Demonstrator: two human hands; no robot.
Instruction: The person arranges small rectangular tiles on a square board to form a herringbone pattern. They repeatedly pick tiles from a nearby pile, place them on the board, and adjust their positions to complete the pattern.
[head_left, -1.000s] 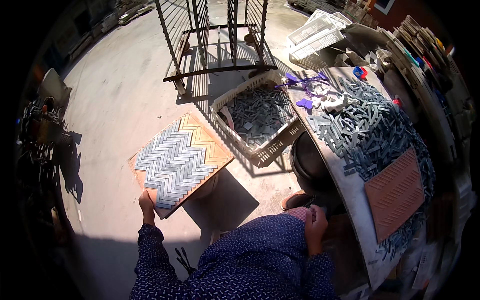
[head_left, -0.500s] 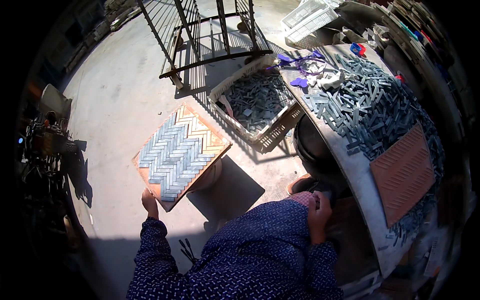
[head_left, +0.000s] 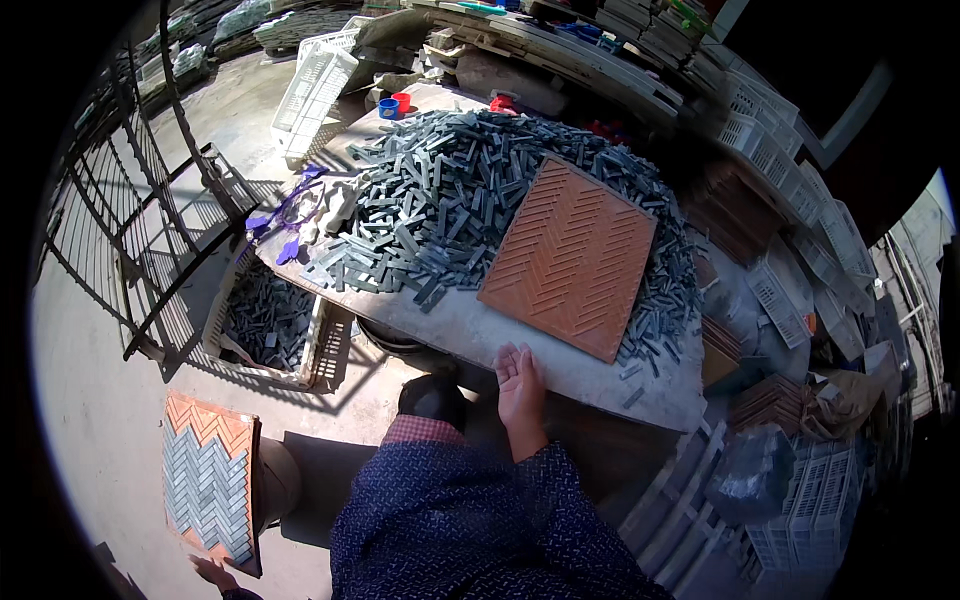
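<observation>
1. Grey tile strips [head_left: 470,205] lie heaped across the worktop [head_left: 520,345]; an orange grooved board [head_left: 572,255] rests among them.
2. Her right hand [head_left: 520,385] lies flat at the worktop's near edge, fingers spread, holding nothing.
3. Down left, the left hand [head_left: 213,572] touches the bottom edge of a herringbone panel [head_left: 208,478] standing on the floor; how far it opens I cannot tell.
4. A crate of strips [head_left: 268,320] sits beneath the worktop.

Hard sunlight fell from above, throwing crisp dark shadows of the metal rack [head_left: 150,230] across the pale concrete floor [head_left: 80,420]. The floor glared nearly white. Fisheye distortion bent the edges, with black vignette corners and slight blur at the rim.
</observation>
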